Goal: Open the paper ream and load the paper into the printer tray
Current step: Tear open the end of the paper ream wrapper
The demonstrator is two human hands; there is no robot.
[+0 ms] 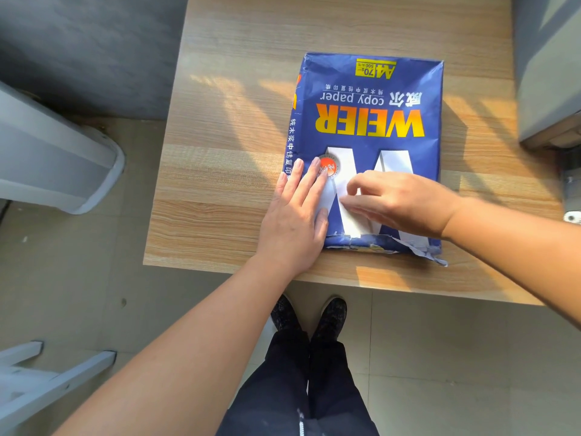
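A blue paper ream (371, 121) marked "WEIER copy paper" lies flat on the wooden table (239, 127), its print upside down to me. Its wrapper is torn along the near edge, with a ragged flap at the near right corner. My left hand (295, 215) rests flat on the ream's near left corner, fingers spread. My right hand (396, 199) lies on the near part of the wrapper, thumb and forefinger bent together on its surface; whether they pinch the wrapper I cannot tell. A grey printer (547, 70) shows partly at the right edge.
A white bin-like object (56, 158) stands on the floor to the left. A white frame (47, 379) sits at the lower left. My legs and shoes (311, 319) are below the table's near edge. Tiled floor surrounds the table.
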